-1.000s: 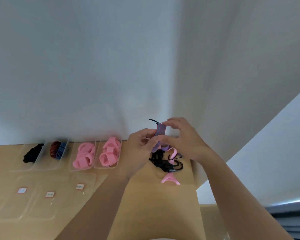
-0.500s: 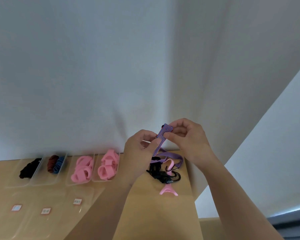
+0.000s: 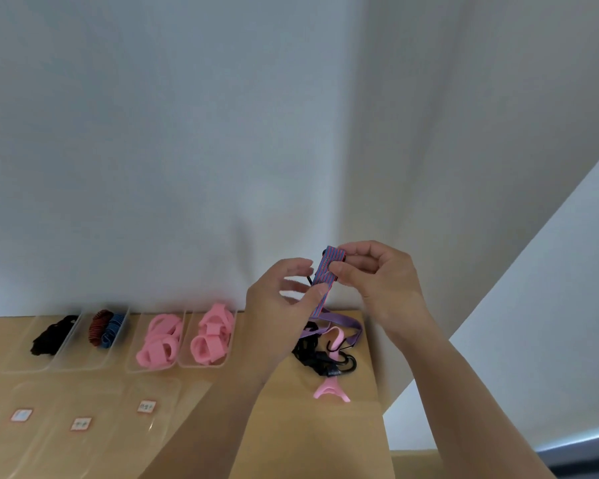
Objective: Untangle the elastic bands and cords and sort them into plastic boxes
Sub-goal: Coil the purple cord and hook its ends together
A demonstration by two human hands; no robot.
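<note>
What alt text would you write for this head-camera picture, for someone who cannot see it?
The person's left hand and right hand pinch a red-and-blue striped band, held above a tangle of purple, black and pink bands on a wooden table. To the left, four clear plastic boxes hold sorted black, red and blue, and pink bands.

blue-and-red striped band (image 3: 328, 271)

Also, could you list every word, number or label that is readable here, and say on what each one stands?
Left label, on the left lid: too blurred to read.
Middle label, on the middle lid: too blurred to read.
Right label, on the right lid: dark characters, too blurred to read.
Striped band, pinched by left hand and right hand: no text seen.
</note>
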